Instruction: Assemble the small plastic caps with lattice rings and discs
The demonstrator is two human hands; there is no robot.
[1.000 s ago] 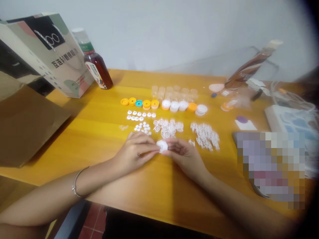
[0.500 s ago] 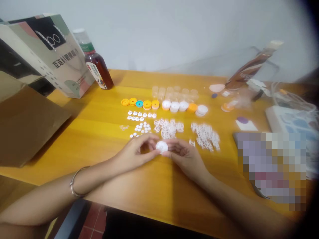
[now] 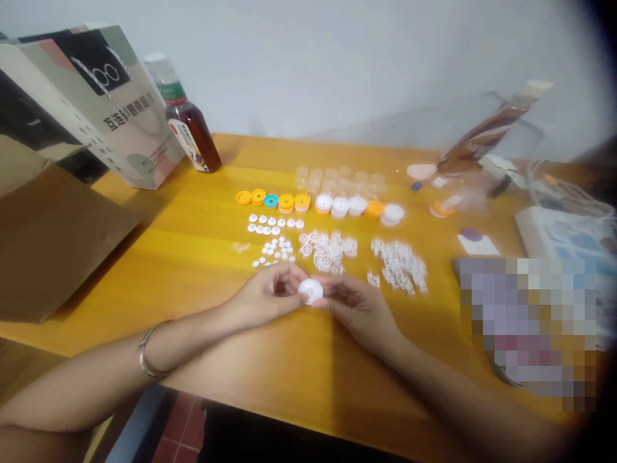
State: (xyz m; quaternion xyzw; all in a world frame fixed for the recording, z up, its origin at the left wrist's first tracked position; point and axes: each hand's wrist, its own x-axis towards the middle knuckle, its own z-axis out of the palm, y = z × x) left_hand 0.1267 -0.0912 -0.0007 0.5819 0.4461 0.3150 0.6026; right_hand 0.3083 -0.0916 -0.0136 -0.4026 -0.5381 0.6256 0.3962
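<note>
Between my hands is a round white plastic cap [image 3: 311,292], its disc face turned toward me. My left hand [image 3: 270,289] pinches its left edge between thumb and fingers. On the opposite edge, my right hand [image 3: 359,302] closes thumb and fingers around the rim. Just beyond my fingers lie small white round pieces [image 3: 279,246], clear spoked plastic pieces [image 3: 324,249] and a pile of clear flat plastic parts [image 3: 401,263]. Farther back runs a row of orange, blue and white caps [image 3: 286,202], with clear little cups [image 3: 330,180] behind it.
A brown cardboard box [image 3: 58,231], a paper bag [image 3: 120,109] and a dark red bottle [image 3: 193,138] stand at the left. At the right are a tilted brown bottle [image 3: 486,132], a white card with a purple disc [image 3: 471,235] and a pixelated flat object [image 3: 520,328].
The white cap has shifted slightly left and down, and tilted so its disc faces me more. Both hands keep their hold on it.
</note>
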